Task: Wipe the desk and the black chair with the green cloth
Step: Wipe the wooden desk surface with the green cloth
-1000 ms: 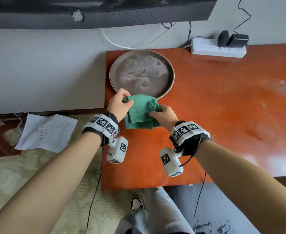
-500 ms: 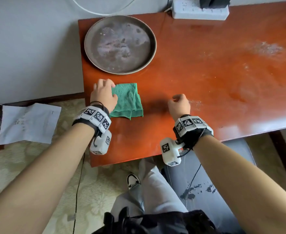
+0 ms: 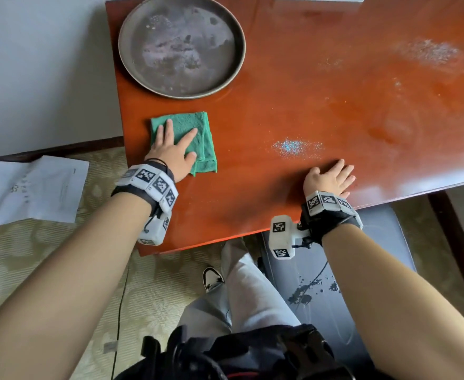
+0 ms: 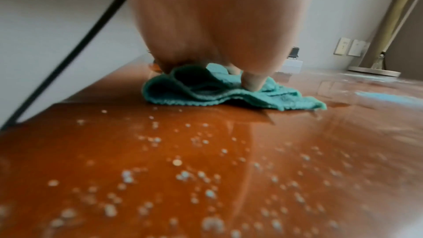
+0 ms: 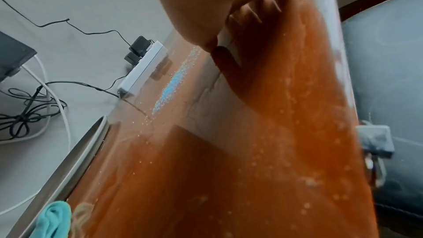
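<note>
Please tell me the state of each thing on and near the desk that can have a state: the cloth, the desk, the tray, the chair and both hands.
green cloth: folded, flat on desk
desk: dusty, powder patches unwiped
round tray: stained, holds nothing
black chair: spotted seat, partly under desk
left hand: fingers straight, presses cloth
right hand: flat on desk, holds nothing
</note>
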